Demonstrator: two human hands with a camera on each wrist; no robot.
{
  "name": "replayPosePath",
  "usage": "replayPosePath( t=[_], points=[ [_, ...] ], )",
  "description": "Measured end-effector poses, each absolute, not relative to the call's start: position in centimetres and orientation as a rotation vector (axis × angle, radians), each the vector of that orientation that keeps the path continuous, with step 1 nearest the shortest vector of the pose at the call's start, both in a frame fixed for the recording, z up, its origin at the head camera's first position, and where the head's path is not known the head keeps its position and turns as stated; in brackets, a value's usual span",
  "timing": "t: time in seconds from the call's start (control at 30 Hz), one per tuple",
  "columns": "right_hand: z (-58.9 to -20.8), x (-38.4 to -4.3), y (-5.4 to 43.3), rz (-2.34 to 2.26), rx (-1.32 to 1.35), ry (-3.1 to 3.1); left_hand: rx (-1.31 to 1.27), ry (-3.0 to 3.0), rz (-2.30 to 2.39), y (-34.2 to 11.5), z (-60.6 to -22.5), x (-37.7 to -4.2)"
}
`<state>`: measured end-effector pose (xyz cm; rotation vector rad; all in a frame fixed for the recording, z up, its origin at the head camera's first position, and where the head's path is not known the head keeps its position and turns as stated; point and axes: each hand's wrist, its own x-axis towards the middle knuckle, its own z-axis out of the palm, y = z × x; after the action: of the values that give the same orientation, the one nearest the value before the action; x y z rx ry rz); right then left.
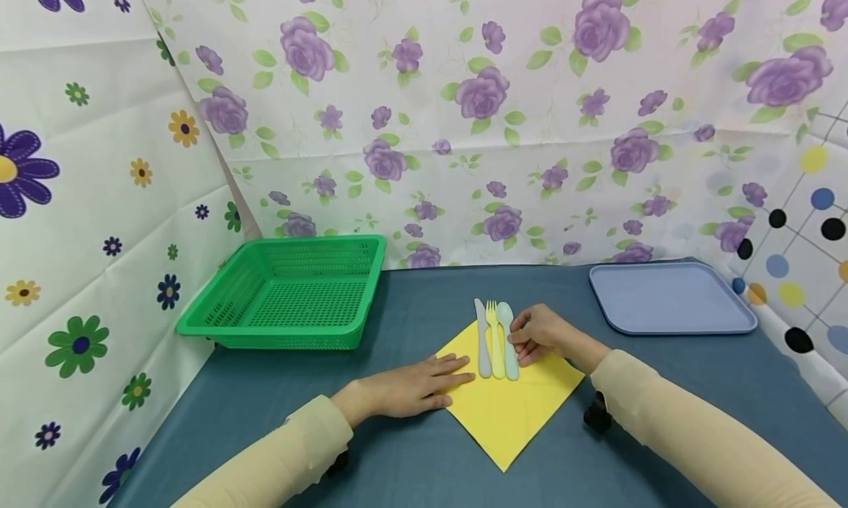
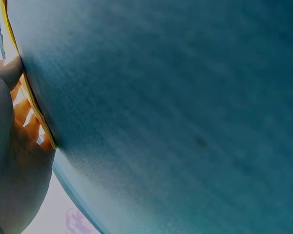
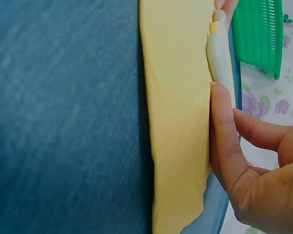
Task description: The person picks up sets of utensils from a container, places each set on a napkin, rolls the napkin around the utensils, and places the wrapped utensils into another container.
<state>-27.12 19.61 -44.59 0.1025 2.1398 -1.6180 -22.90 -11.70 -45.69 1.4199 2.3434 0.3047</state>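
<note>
While left hand (image 1: 419, 388) lies spread on napkin (image 1: 509, 423), right hand (image 1: 543, 333) touches spoon (image 1: 509, 350), pinch unclear; sideways nudge might skew fork (image 1: 495, 340).

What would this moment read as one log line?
left hand: resting on yellow napkin; right hand: touching spoon; knife, fork, spoon: side by side, partly on napkin; green basket: back left; blue tray: back right
</note>
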Motion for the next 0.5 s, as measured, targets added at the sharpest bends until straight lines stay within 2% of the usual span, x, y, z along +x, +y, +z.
replayPosePath(
  t=[0.5],
  points=[
    [-44.53, -27.15, 19.78, -1.609, 0.100, 2.128, 1.424, 2.358, 0.281, -11.64, -45.76, -22.91]
  ],
)
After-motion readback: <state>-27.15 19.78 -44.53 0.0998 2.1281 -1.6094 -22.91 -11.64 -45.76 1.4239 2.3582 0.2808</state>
